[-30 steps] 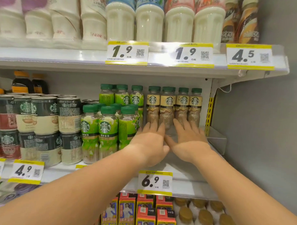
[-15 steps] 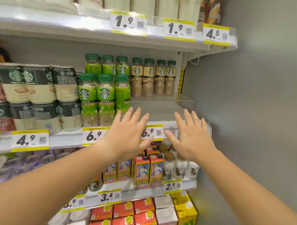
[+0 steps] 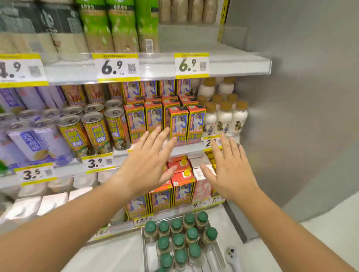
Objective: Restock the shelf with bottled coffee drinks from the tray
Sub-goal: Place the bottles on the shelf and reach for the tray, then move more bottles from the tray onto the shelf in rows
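Tray (image 3: pixel 219 257), bottom centre: bare metal, dull silver sheen. Bottles (image 3: pixel 178 240) in tray: matt green plastic caps, clear bodies. Cans (image 3: pixel 97 129), left of centre: shiny metal tops, glossy printed wraps. Cartons (image 3: pixel 178 123), centre: printed card, slight gloss. Price tags (image 3: pixel 117 67), upper left: matt paper behind clear plastic strip. Shelf edge (image 3: pixel 238 66), upper right: smooth white, glossy. Wall (image 3: pixel 308 99), right: smooth grey, soft sheen. Floor (image 3: pixel 109 255), bottom: pale, smooth.

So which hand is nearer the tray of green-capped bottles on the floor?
Hard to separate. The left hand and right hand both hover open above the tray, left up-left of it, right almost directly above.
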Available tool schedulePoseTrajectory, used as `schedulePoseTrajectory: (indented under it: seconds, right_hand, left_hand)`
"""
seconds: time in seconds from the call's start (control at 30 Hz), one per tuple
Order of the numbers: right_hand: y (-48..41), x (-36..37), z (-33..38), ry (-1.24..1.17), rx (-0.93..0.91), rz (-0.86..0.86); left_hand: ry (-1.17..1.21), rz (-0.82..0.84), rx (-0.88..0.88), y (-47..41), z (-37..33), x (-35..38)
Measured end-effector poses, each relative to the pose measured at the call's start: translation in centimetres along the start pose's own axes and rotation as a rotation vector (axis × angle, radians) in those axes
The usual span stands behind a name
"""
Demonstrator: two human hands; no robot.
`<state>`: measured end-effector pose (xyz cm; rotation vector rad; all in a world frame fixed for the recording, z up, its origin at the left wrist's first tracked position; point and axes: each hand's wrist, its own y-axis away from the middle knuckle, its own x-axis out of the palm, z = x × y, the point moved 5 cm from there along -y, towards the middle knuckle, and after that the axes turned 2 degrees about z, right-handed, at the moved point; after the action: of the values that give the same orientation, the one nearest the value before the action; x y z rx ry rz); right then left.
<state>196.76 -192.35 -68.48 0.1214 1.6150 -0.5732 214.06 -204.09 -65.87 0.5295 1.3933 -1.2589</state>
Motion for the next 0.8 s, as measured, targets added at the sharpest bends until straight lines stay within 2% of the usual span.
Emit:
schedulePoseTrajectory:
  seconds: [0.3,0.47,0.63,0.73,0.8]
  right_hand:
    - [8.9,17.2,2.9,-0.118,-0.001,0.356]
    - [14.7,22.5,3.6,-0.249,0.036,0.398]
    - [19.9,25.8,3.5,-0.480,0.237,0.459]
    - [22.9,28.2,3.3,-0.681,0.434,0.510]
    - [24.1,29.9,3.1,-0.740,0.539,0.604]
  left_hand:
    - [0.221,0.519,-0.294,15.8,-3.1,17.8]
    - [0.452,0.720,-0.593,21.0,-3.3,24.2]
    - [0.711,0.672,-0.918,22.9,-3.9,28.3]
    - [0.817,0.571,-0.995,23.0,-4.7,30.1]
    - [0.859,0.504,-1.012,22.9,-5.1,31.4]
